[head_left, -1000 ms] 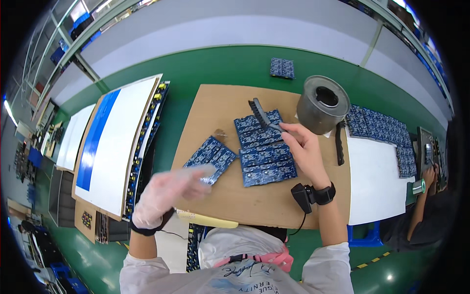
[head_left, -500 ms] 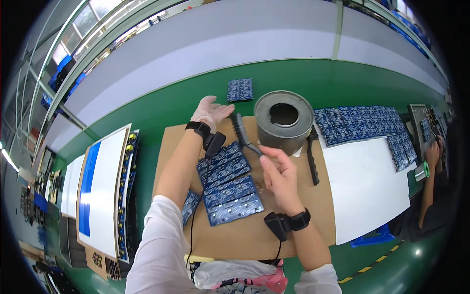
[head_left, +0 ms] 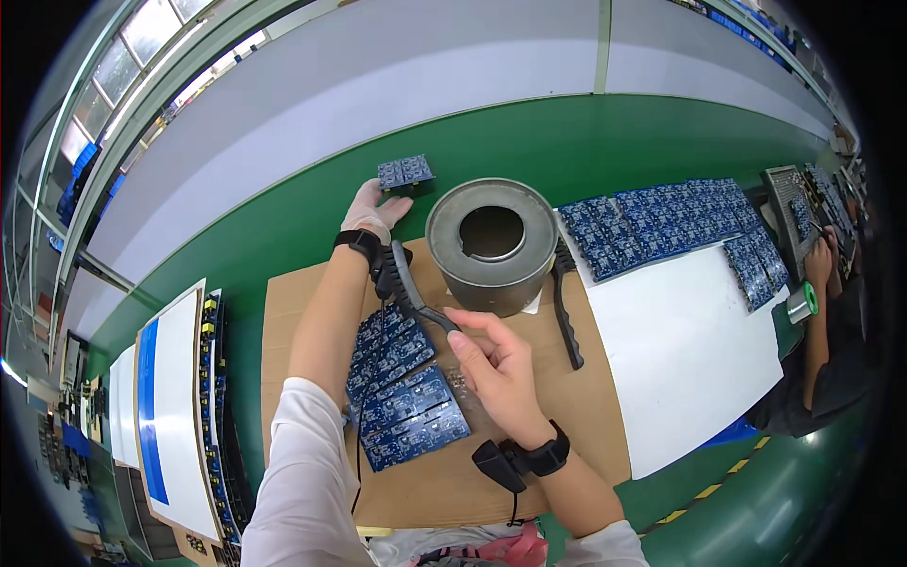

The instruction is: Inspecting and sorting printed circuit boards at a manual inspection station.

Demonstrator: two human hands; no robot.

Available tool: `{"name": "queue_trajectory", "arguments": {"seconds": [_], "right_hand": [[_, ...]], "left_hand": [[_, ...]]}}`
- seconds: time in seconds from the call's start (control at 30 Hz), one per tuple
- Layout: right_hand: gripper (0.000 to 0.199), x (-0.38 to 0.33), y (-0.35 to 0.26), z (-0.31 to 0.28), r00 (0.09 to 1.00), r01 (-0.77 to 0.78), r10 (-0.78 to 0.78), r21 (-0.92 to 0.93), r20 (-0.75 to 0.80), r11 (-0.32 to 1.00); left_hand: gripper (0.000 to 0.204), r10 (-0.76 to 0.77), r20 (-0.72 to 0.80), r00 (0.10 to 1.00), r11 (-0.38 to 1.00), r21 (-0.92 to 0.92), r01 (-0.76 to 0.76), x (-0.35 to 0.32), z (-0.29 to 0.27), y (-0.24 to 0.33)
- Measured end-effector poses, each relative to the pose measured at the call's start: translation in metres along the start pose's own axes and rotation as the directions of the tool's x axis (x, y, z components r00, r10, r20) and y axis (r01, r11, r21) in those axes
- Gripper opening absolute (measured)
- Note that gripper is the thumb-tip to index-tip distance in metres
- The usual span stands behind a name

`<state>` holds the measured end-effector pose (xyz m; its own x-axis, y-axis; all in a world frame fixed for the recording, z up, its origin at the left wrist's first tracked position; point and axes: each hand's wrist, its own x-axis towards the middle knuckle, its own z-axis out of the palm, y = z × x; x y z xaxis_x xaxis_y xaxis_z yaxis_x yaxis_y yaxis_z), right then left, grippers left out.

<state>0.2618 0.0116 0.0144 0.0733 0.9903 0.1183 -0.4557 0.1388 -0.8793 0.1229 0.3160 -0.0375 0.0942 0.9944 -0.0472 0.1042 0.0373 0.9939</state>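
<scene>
At the far side of the green table, my gloved left hand (head_left: 373, 206) has its fingers at the left edge of a small blue circuit board panel (head_left: 404, 171). The panel looks slightly raised, with yellow parts showing beneath its near edge. My bare right hand (head_left: 499, 364) grips a black brush (head_left: 436, 317) by its handle, over the cardboard. The brush head points up and away, close to my left wrist. Below it, several blue circuit board panels (head_left: 416, 406) lie side by side on the cardboard (head_left: 557, 444), partly covered by my left forearm.
A round metal can (head_left: 491, 274) with a hole in its top stands beyond my right hand. Beside it lies a second black brush (head_left: 567, 321). Rows of boards (head_left: 661, 222) rest on a white sheet (head_left: 690, 350). At right a co-worker's hand (head_left: 820, 260) works near a solder spool (head_left: 802, 302).
My left hand has reached forward to the far circuit board panel, whose near edge now shows parts beneath. The brush stays in my right hand, and the view has shifted right.
</scene>
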Motion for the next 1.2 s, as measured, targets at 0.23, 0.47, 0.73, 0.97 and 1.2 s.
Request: {"name": "queue_trajectory", "arguments": {"seconds": [0.23, 0.47, 0.73, 0.97, 1.2], "right_hand": [[0.027, -0.003, 0.005, 0.017, 0.998, 0.013, -0.014, 0.008, 0.058, 1.0], [0.026, -0.001, 0.003, 0.005, 0.998, 0.038, -0.038, -0.003, -0.045, 0.999], [0.025, -0.011, 0.009, 0.013, 0.994, 0.1, -0.102, -0.048, -0.037, 0.994], [0.025, -0.021, 0.023, 0.013, 0.995, 0.1, -0.096, -0.166, 0.034, 0.981], [0.027, -0.012, 0.032, 0.019, 0.989, 0.15, -0.145, -0.258, 0.039, 0.954]], "left_hand": [[0.035, 0.158, -0.045, 0.986, 0.987, 0.005, -0.158, 0.068, -0.095, -0.051], [0.022, -0.139, -0.151, 0.979, 0.806, -0.592, 0.023, -0.056, -0.094, 0.047], [0.025, 0.029, -0.118, 0.993, 0.755, -0.648, -0.099, -0.285, -0.224, 0.076], [0.027, -0.344, -0.211, 0.915, 0.55, -0.835, 0.014, -0.44, -0.183, 0.044], [0.038, -0.31, -0.181, 0.933, 0.644, -0.763, 0.066, -0.48, -0.141, -0.009]]}}
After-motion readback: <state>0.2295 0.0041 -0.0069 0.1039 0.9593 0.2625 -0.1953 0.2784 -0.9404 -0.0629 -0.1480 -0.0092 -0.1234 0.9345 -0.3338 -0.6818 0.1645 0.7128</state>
